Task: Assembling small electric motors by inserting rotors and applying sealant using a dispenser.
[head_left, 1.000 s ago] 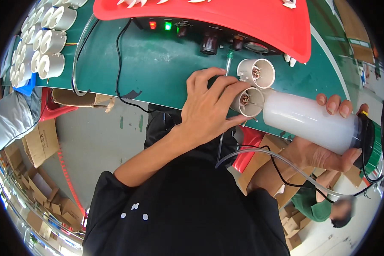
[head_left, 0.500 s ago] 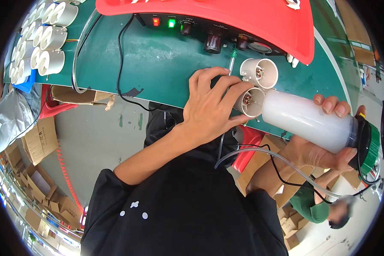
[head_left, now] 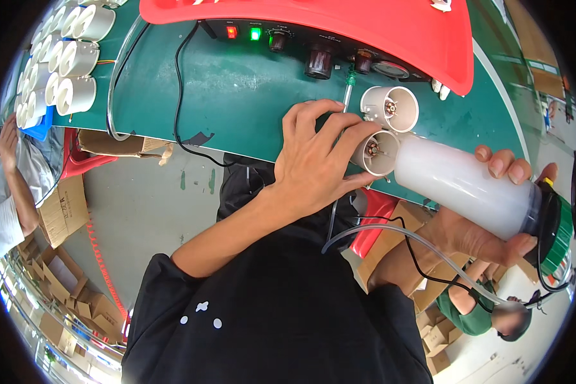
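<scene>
My left hand point(head_left: 320, 150) is closed around a short white plastic cup-shaped housing point(head_left: 385, 165) with copper-coloured metal parts inside, at the green table's edge. My right hand point(head_left: 486, 217) grips a large translucent dispensing syringe point(head_left: 464, 184) filled with white material, with a black and green cap point(head_left: 559, 233) at its rear. The syringe lies tilted, and its thin needle tip reaches into the housing's open mouth. Just beyond, a second white housing point(head_left: 406, 110) of the same kind stands on the table, its mouth facing right.
A black control box point(head_left: 294, 48) with lit switches and knobs sits under a red tray point(head_left: 365, 32). Many white housings point(head_left: 77, 95) crowd the table's left end. Clear tubing point(head_left: 422, 243) and a black cable loop by my right arm. Other people point(head_left: 9, 198) point(head_left: 470, 310) are at both sides.
My hands, the syringe and the housing stay almost in place, the syringe shifting only slightly. At the left, another person's arm has come into view; the person at lower right has moved a little.
</scene>
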Motion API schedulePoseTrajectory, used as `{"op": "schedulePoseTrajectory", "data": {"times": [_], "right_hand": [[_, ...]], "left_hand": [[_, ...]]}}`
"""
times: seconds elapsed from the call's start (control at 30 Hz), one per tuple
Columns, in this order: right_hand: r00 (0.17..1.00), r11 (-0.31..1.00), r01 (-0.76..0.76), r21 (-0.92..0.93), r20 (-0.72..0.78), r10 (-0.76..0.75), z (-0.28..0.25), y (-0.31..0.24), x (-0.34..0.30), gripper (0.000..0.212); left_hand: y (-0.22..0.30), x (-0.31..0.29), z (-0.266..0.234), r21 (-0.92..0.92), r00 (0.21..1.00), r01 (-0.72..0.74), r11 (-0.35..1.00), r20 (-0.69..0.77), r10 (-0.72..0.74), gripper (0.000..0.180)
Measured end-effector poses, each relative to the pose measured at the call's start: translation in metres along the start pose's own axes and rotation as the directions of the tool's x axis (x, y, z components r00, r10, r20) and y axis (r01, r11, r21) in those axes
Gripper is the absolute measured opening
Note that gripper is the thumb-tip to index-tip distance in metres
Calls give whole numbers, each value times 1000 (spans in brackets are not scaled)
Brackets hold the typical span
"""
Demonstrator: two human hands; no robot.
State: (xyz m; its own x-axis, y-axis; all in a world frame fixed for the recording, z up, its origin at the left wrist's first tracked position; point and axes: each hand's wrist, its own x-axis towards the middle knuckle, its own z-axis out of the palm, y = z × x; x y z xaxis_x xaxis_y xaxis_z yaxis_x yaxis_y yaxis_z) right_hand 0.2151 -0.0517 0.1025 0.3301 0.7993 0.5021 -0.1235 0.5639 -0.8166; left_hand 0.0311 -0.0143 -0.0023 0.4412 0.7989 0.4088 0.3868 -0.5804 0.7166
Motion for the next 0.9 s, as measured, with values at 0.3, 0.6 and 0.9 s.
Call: {"op": "schedulePoseTrajectory", "data": {"times": [0.3,0.6,0.9], "right_hand": [[979,995,80,63,-190,-67,-23,10,27,80],[989,997,18,80,-149,-6,-28,27,29,76],[995,996,-23,89,-99,31,-20,26,30,82]], "left_hand": [[4,2,0,79,998,2,997,67,-7,76],[7,3,1,104,999,24,994,25,-26,71],[2,1,6,120,1000,-25,992,3,25,75]]}}
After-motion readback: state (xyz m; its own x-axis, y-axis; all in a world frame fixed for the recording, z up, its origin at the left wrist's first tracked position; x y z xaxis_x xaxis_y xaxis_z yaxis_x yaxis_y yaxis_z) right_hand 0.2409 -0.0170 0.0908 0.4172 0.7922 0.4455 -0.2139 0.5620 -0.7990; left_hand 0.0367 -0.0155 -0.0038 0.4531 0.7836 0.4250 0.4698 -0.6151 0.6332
